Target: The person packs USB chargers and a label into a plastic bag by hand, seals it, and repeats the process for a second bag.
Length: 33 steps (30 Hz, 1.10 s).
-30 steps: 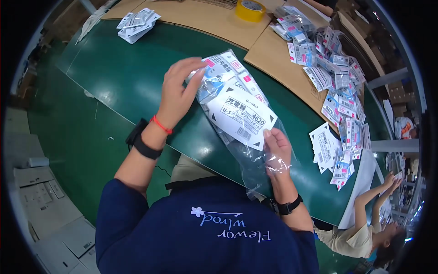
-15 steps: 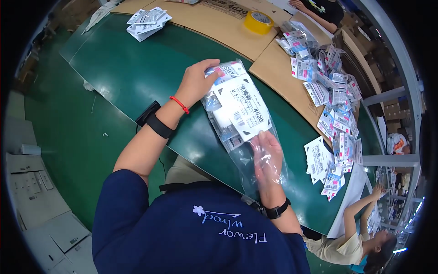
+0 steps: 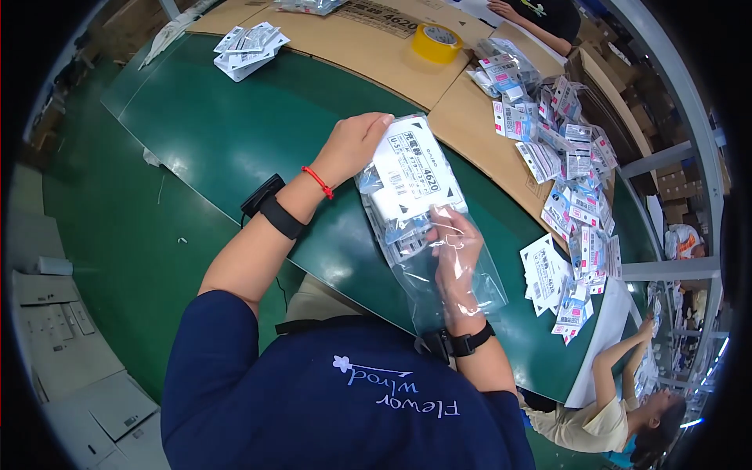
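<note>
A clear plastic bag (image 3: 413, 280) with several small blue-and-white packs (image 3: 376, 205) inside lies slanted over the near part of the table. On top of the packs, inside the bag, rests a white printed label card (image 3: 429, 186). My left hand (image 3: 356, 145) grips the bag's far end, fingers closed at its upper left edge. Through the film my right hand (image 3: 457, 244) shows inside the bag's near, open end. Its fingertips are closed on the card's lower edge.
Beyond the green table (image 3: 258, 129) runs flat cardboard (image 3: 368, 47) with a yellow tape roll (image 3: 437, 43). A pile of blister packs (image 3: 580, 157) spreads along the right; white cards (image 3: 546, 270) lie beside it. More cards (image 3: 249, 48) sit far left. Two other people are near the right side.
The label card has slid toward the bag's far end and covers the pink-marked pack there. My right hand has moved slightly up with it; my left hand has shifted to the bag's far edge.
</note>
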Each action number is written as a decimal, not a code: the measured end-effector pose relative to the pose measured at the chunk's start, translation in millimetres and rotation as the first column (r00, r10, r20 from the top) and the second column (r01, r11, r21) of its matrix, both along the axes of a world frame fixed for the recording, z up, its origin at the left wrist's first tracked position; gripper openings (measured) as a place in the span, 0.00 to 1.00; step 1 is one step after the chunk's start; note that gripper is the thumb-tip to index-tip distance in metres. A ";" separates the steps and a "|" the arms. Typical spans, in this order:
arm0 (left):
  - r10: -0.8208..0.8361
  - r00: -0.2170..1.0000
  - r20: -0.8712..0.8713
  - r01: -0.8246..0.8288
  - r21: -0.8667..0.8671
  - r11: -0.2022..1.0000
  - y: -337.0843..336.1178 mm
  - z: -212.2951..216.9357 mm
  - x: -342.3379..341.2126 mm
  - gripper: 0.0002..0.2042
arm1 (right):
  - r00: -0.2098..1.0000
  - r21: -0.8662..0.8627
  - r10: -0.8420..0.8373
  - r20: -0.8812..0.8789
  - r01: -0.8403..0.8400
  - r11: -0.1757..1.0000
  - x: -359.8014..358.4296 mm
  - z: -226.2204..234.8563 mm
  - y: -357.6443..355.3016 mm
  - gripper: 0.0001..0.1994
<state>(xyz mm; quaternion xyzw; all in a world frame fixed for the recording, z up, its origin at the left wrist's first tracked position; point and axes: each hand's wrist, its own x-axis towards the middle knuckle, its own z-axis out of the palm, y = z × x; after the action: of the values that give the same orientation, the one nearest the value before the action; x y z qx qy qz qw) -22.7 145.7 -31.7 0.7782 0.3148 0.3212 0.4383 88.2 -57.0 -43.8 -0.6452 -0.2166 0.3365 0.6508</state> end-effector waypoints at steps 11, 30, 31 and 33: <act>-0.152 0.935 -0.322 0.334 0.648 0.684 -38.2 5.4 -1.8 0.23 | 0.995 0.150 0.077 0.057 -0.085 0.985 -4.9 0.0 -26.2 0.18; -0.678 0.709 -0.193 0.452 0.863 0.226 -176.9 -28.9 -41.2 0.09 | 0.768 -0.167 0.539 0.347 -0.515 0.841 28.4 32.0 -163.8 0.07; -0.680 0.714 -0.165 0.421 0.877 0.230 -180.5 -30.5 -41.7 0.08 | 0.745 -0.170 0.565 0.354 -0.543 0.822 23.4 30.1 -162.4 0.07; -0.671 0.719 -0.183 0.444 0.863 0.241 -185.2 -31.1 -42.4 0.09 | 0.693 -0.175 0.616 0.374 -0.599 0.781 15.1 27.7 -159.4 0.07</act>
<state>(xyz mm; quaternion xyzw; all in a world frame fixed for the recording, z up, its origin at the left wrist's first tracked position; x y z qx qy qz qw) -65.0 -39.5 -62.8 0.9028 -0.2437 0.3395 0.1017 103.3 -216.4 -16.1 -0.6058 -0.5426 0.3930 0.4292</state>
